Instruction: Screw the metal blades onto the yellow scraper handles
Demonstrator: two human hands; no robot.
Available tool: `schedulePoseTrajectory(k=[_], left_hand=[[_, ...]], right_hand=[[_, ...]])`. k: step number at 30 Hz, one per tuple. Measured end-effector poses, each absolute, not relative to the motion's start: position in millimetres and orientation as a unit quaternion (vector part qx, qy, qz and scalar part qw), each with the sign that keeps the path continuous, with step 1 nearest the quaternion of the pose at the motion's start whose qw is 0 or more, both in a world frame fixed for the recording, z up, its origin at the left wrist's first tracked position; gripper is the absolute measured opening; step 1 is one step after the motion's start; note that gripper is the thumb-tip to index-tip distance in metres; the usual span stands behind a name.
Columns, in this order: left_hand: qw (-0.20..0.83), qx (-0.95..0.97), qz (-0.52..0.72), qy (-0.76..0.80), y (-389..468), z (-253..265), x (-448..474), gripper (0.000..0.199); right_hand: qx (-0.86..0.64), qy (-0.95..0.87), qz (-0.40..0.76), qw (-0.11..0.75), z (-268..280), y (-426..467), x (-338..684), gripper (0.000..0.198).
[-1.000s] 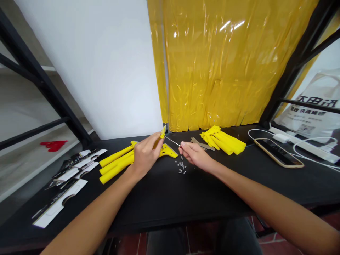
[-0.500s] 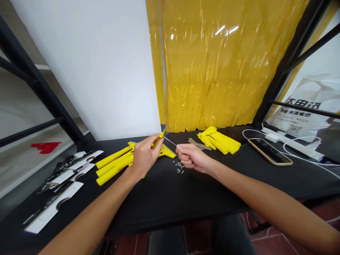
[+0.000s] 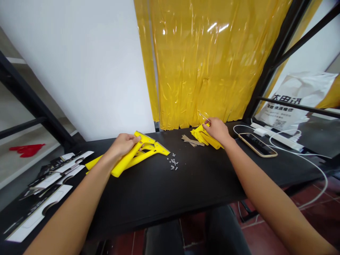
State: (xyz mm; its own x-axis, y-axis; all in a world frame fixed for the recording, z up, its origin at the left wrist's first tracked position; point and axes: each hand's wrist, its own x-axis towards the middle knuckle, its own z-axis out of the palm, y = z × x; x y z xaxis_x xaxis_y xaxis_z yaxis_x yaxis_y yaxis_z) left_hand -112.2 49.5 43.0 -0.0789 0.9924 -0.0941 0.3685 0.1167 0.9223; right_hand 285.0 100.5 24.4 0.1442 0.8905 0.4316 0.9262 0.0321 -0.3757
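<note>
My left hand [image 3: 123,144] is closed on the head end of a yellow scraper [image 3: 124,161], its metal-edged head pointing away from me. More yellow scrapers [image 3: 156,149] lie under and beside it, partly covered. My right hand [image 3: 218,130] is closed on a thin metal rod [image 3: 204,116] that sticks up between its fingertips; the kind of tool is not clear. That hand is over a pile of yellow handle pieces [image 3: 199,134], and cannot be told apart from touching them. Small loose screws and nuts [image 3: 174,163] lie between the hands.
Thin flat blades [image 3: 191,141] lie by the yellow pile. Black-and-white card sleeves [image 3: 39,210] are spread at the left. To the right are a phone [image 3: 257,145], a white power strip [image 3: 278,136] with cables and a plastic bag [image 3: 288,101]. Black frame posts flank the table [image 3: 164,198].
My right hand has moved right and away with the thin rod, from the left hand to the yellow pile. My left hand has lowered to the left, with a scraper in it.
</note>
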Motion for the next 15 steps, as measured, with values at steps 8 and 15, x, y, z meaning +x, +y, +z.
schedulePoseTrajectory(k=[8,15], left_hand=[[0.467,0.55,0.408,0.56,46,51,-110,0.026],[0.3,0.58,0.368,0.662,52,51,-127,0.023]], right_hand=[[-0.779,-0.618,0.001,0.102,12,108,308,0.045],[-0.779,-0.616,-0.024,0.114,13,109,307,0.046]])
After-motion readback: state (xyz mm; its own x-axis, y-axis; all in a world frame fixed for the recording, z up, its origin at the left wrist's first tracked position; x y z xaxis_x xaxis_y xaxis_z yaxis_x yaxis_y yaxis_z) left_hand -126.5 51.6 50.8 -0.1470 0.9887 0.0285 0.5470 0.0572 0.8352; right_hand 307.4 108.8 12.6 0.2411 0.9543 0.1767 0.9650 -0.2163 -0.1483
